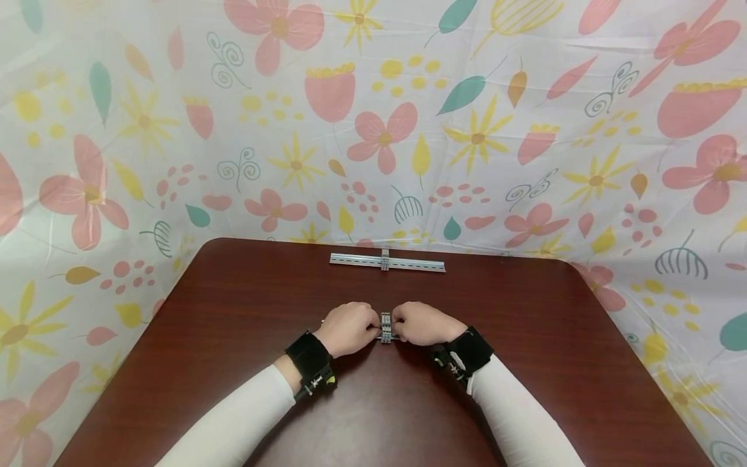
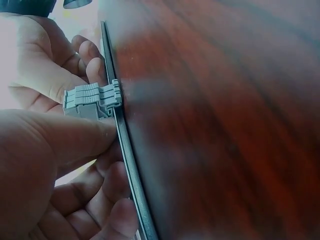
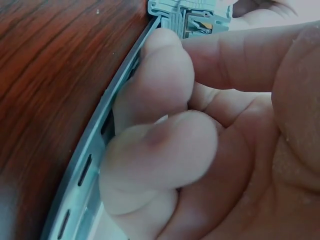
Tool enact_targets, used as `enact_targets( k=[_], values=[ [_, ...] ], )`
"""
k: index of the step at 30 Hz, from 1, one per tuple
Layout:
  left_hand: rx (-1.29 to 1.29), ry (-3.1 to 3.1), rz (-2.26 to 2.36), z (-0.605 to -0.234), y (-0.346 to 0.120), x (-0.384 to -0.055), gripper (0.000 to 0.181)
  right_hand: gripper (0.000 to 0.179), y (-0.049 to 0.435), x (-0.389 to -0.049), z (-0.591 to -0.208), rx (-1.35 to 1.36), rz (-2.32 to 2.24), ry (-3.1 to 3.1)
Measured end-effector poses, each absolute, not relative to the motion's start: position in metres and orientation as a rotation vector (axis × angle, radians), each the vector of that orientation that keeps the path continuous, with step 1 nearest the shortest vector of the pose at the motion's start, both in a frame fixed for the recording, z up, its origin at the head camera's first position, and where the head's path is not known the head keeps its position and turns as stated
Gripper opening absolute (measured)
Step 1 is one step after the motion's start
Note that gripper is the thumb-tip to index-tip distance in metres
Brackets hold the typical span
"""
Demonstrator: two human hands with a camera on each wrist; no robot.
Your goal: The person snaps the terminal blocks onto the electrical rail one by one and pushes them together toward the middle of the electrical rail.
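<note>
A small grey stack of terminal blocks [image 1: 386,327] sits on a slotted metal DIN rail [image 3: 80,175] between the two hands. To its left, my left hand [image 1: 350,329] grips the rail; in the left wrist view its thumb [image 2: 80,132] lies right beside the terminal blocks, fingers curled along the rail. From the other side my right hand [image 1: 428,323] grips the same rail, its bent fingers [image 3: 160,155] over the slotted metal and fingertips close by the blocks. In the head view, the hands hide most of this rail.
Farther back on the dark wooden table [image 1: 262,279] lies a second DIN rail [image 1: 417,264] with terminal blocks [image 1: 384,259] mounted near its middle. A flower-patterned cloth [image 1: 379,175] hangs behind and beside the table.
</note>
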State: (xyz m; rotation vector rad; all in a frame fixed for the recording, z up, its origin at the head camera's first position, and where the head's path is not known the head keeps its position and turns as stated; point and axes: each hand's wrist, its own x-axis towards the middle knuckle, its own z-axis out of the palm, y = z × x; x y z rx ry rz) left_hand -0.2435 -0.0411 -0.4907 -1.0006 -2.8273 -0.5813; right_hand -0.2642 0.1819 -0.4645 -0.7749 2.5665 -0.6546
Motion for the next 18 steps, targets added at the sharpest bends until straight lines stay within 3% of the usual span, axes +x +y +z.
enact_targets(
  k=[5, 11, 16, 18],
  values=[
    [-1.03, -2.8, -0.593, -0.499, -0.045, -0.249, 0.02, 0.029, 0.183, -0.265, -0.463, -0.788, -0.66, 2.559],
    [-1.042, -2.904, -0.614, -0.483, -0.06, -0.241, 0.005, 0.022, 0.193, -0.262, -0.461, -0.775, -0.612, 2.619],
    [-1.032, -2.925, -0.503, -0.479, -0.081, -0.237, 0.009, 0.006, 0.209, -0.256, -0.462, -0.737, -0.583, 2.717],
    [-1.016, -2.915, -0.455, -0.477, -0.09, -0.236, 0.013, 0.012, 0.215, -0.253, -0.462, -0.726, -0.579, 2.742]
  ],
)
